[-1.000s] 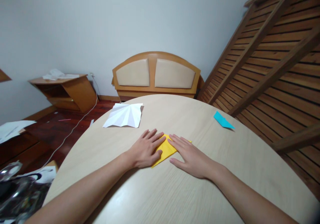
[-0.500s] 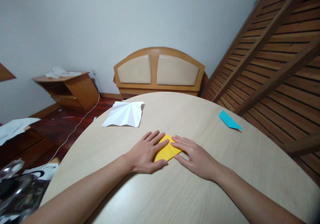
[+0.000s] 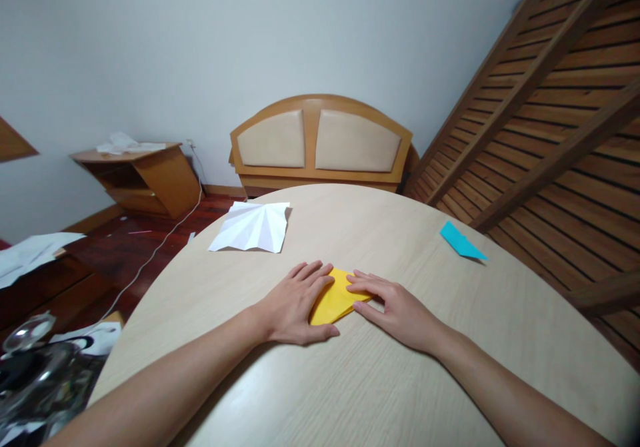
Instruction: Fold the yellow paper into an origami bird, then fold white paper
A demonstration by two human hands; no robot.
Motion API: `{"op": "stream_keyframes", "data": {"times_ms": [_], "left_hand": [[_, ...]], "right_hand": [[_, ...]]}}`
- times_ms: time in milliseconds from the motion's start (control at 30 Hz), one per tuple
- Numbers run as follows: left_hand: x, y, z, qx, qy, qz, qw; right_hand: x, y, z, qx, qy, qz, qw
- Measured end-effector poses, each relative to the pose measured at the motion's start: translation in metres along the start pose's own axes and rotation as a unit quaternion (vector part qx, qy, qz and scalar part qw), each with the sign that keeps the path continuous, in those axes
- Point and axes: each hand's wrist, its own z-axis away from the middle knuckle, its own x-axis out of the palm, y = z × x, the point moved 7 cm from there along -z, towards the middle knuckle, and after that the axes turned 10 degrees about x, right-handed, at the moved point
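Observation:
A folded piece of yellow paper (image 3: 336,298) lies on the round wooden table (image 3: 320,394) between my two hands. My left hand (image 3: 295,304) rests flat over its left side, fingers stretched forward and thumb along the near edge. At the right corner, my right hand (image 3: 390,304) has its fingers on top of the paper and its thumb at the near edge, with the corner between them. The near right edge shows more than one layer, slightly apart.
Creased white paper (image 3: 253,227) lies at the table's far left. Folded blue paper (image 3: 461,242) lies near the right edge. Beyond are a headboard (image 3: 320,104), a small wooden cabinet (image 3: 170,180) and slatted wood (image 3: 565,134). A white cable (image 3: 150,257) crosses the floor.
My right hand's fingers have curled from lying flatter to closing at the paper's right corner, whose layers now part slightly. My left hand stays spread on the paper. The view has shifted slightly.

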Motion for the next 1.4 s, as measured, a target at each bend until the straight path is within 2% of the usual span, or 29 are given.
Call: {"op": "stream_keyframes", "data": {"times_ms": [167,267,467,567,667,767,867,933,1033,1167,1300,1400], "left_hand": [[-0.002,0.000,-0.001,0.001,0.014,0.012,1.000],[-0.005,0.000,-0.003,0.002,0.019,0.018,1.000],[-0.006,0.002,-0.005,-0.005,0.027,0.028,0.999],[-0.014,-0.002,-0.001,-0.060,0.087,0.054,0.993],[-0.023,-0.011,0.011,-0.165,0.177,0.126,0.962],[-0.017,-0.015,0.017,-0.215,0.225,0.268,0.912],[-0.006,-0.016,0.014,-0.217,0.278,0.377,0.856],[0.002,-0.014,0.008,-0.191,0.300,0.454,0.817],[0.009,-0.010,0.000,-0.175,0.314,0.513,0.780],[0.011,-0.004,-0.004,-0.176,0.317,0.547,0.755],[0.016,-0.004,-0.002,-0.223,0.298,0.541,0.754],[0.018,-0.003,-0.001,-0.224,0.298,0.535,0.758]], "right_hand": [[0.004,-0.014,0.004,-0.083,-0.012,0.085,0.993],[0.007,-0.021,0.006,-0.106,-0.010,0.120,0.987],[0.007,-0.020,0.002,-0.090,0.022,0.116,0.989],[0.006,-0.016,0.000,-0.076,0.046,0.111,0.990],[0.000,-0.007,-0.002,-0.028,0.078,0.122,0.989],[-0.005,-0.002,-0.003,0.020,0.099,0.135,0.986],[-0.006,-0.006,-0.003,0.033,0.108,0.140,0.984],[-0.005,-0.012,-0.002,0.032,0.113,0.131,0.984],[-0.002,-0.022,-0.001,0.025,0.116,0.107,0.987],[0.003,-0.035,0.000,0.007,0.107,0.091,0.990],[0.006,-0.041,0.001,-0.011,0.108,0.102,0.989],[0.005,-0.043,0.002,-0.029,0.130,0.108,0.985]]}}
